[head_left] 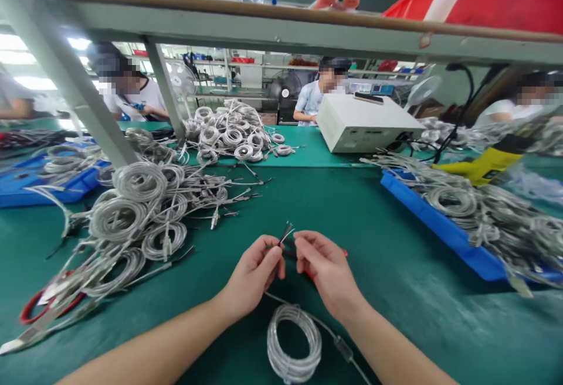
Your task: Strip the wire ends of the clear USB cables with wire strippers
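Green tabletop (pixel 334 203) fills the near and middle ground, with a long shelf (pixel 281 24) crossing above it and people seated at the far side, one on the left (pixel 152 101) and one near the middle (pixel 309 102). Your left hand (pixel 257 271) is closed in a pinch, thumb against fingers, on a cable end; thin bare-tipped wires (pixel 285 234) fan out beyond the fingertips. Your right hand (pixel 328 271) is just to the right, fingers bent and thumb drawn in close to the wires; cannot tell whether it grips one. Red-handled tool (pixel 310 275) lies under your right hand, mostly hidden. Coil of clear cable (pixel 315 344) rests on the tabletop at the near side, between your forearms; a dark block (pixel 343 348) sits on the lead to its right. Left: large heap of coiled cables (pixel 141 183), beside a blue tray (pixel 83 186). Right: second blue tray (pixel 444 241) loaded with cables, a yellow tool (pixel 488 165) at its far side. Far: white box (pixel 369 124), right of another cable pile (pixel 233 133).
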The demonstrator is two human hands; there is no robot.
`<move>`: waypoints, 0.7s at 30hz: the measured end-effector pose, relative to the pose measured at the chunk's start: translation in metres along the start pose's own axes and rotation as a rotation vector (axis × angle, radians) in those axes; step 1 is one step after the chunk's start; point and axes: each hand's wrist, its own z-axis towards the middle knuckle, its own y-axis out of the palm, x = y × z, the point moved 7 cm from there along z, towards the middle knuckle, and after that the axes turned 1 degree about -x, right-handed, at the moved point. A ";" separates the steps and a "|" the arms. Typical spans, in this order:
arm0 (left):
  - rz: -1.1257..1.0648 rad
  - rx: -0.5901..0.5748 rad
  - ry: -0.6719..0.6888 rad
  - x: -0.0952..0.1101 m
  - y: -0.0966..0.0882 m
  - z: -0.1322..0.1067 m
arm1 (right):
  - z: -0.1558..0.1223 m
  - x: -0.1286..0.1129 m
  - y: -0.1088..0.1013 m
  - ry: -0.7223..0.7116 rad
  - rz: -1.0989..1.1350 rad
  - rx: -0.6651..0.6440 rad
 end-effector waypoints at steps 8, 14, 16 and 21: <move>0.020 -0.005 0.097 0.007 0.008 -0.005 | -0.012 0.003 0.021 -0.052 -0.090 -0.128; 0.078 -0.016 0.084 0.003 0.009 -0.007 | -0.012 -0.005 0.018 -0.093 -0.114 -0.097; 0.110 -0.022 0.074 0.002 0.007 -0.008 | -0.011 -0.006 0.014 -0.099 -0.116 -0.068; 0.212 -0.047 0.059 -0.001 0.004 -0.008 | -0.005 -0.008 0.003 -0.101 -0.125 -0.026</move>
